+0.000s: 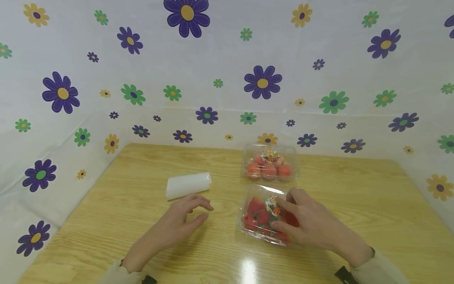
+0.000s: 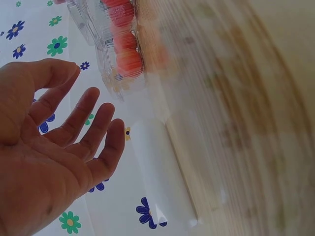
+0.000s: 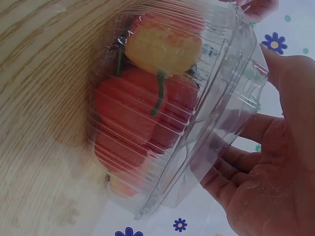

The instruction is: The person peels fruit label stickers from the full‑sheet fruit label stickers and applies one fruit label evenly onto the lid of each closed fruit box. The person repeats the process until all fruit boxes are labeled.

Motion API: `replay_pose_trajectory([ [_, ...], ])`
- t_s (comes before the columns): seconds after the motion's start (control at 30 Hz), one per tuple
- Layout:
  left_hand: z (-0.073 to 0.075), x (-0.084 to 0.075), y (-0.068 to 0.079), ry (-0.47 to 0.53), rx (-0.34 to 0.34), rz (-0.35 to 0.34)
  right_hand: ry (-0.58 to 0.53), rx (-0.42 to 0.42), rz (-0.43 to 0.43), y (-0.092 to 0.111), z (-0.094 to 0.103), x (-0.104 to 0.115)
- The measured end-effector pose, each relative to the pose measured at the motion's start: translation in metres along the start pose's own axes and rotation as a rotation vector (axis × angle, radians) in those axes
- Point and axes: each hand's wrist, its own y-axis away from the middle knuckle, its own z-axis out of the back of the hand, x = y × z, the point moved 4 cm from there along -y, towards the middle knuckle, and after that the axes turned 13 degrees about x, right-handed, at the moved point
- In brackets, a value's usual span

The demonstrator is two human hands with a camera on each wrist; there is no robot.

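Note:
A clear plastic box (image 1: 261, 232) of red strawberries (image 1: 256, 206) sits on the table, its lid bearing a colourful sticker (image 1: 274, 206). My right hand (image 1: 310, 221) rests over the right part of this lid, thumb and fingers apart on its top. From the right wrist, the box (image 3: 147, 98) shows its ribbed side, with the hand (image 3: 268, 162) at the lid. My left hand (image 1: 182, 219) hovers over the wood left of the box, fingers loosely bent with nothing in them. Just behind it lies a white roll (image 1: 188, 185), which the left wrist view also shows.
Behind the strawberry box stands a second clear box (image 1: 246, 161) with several round orange-red fruits (image 1: 268, 171) and a sticker on its lid. A white flower-printed cloth (image 1: 220, 51) borders the wooden table (image 1: 354, 197) at the back and both sides.

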Motion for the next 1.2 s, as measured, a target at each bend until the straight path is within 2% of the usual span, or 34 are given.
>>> replay_pose_trajectory([
  [0.33,0.000,0.000,0.000,0.007,0.012,-0.009,-0.032,0.094,0.014,0.006,0.002,-0.003],
  [0.63,-0.001,-0.001,0.000,-0.003,0.004,-0.009,-0.038,0.023,0.117,0.010,0.000,-0.009],
  [1.2,-0.003,0.000,0.001,0.004,0.007,-0.017,-0.071,0.045,0.200,0.011,0.000,-0.008],
])
